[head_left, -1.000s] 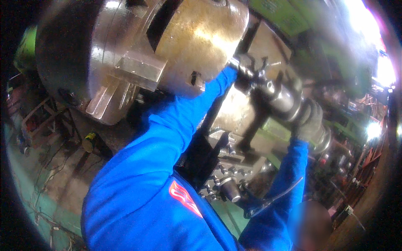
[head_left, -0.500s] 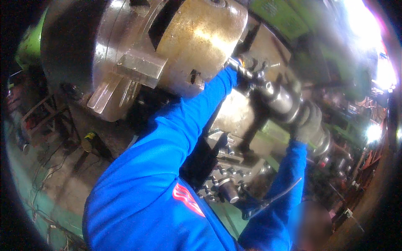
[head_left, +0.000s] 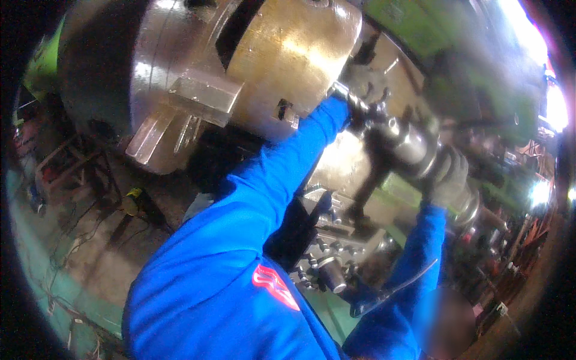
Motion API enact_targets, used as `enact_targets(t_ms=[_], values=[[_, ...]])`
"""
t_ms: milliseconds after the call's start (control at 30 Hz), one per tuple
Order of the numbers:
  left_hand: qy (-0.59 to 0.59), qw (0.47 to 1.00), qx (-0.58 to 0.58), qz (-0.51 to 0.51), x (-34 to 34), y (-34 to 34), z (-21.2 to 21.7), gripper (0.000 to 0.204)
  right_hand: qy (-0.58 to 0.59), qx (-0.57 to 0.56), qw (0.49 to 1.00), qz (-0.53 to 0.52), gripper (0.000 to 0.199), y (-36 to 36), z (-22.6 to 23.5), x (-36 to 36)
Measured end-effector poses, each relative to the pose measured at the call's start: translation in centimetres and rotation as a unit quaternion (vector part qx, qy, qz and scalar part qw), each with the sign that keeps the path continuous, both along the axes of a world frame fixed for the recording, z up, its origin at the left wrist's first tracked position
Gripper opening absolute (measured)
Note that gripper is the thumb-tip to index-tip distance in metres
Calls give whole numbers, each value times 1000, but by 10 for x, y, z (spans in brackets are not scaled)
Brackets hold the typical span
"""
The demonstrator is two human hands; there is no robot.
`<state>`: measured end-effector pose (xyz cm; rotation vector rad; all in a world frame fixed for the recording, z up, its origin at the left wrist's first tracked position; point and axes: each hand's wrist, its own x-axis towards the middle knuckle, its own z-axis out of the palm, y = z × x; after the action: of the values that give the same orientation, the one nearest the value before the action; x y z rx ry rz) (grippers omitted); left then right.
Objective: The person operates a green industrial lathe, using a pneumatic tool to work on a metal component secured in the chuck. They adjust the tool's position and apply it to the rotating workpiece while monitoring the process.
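Both arms in bright blue sleeves reach up and away toward a heavy machine tool. The left hand (head_left: 366, 90), in a dark work glove, sits at the near end of a long grey steel shaft (head_left: 414, 147), right where that shaft meets the face of the large round brass-coloured workpiece (head_left: 294, 54); its fingers look curled round the shaft end, though blur hides how tightly they close. The right hand (head_left: 450, 177), also in a dark glove, wraps round the same shaft further along, toward its thicker ringed end, fingers closed over the top of it. The shaft runs slantwise from upper left to lower right, between the two hands. The workpiece is clamped in a big grey steel chuck (head_left: 120, 66), with a stepped steel chuck jaw (head_left: 198, 99) bearing on its rim. Below the shaft lies a cluttered steel tool carriage with bolt heads (head_left: 327, 264). Green painted machine body (head_left: 420, 36) fills the upper right. A yellow-and-black hand tool (head_left: 133, 201) lies on the dirty floor at the left, well apart from both hands.
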<state>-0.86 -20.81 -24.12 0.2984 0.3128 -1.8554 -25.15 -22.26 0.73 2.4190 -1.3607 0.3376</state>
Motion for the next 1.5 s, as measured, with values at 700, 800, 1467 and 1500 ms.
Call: enact_targets(t_ms=[700, 800, 1467, 1500], values=[[-283, 949, -126, -59, 22, -62, 15, 24, -2, 4, 1000, -7, 31, -1, 2, 2], [-398, 904, -110, -108, 37, -50, 47, 19, -10, -13, 1000, 14, 30, 0, 3, 4], [-412, 911, -21, -26, 49, -41, 39, 21, -77, 10, 997, -13, 27, 10, 26, 16], [-465, 885, -10, -20, 52, -34, 46, 22, -87, 28, 996, -22, 28, 14, 30, 20]])
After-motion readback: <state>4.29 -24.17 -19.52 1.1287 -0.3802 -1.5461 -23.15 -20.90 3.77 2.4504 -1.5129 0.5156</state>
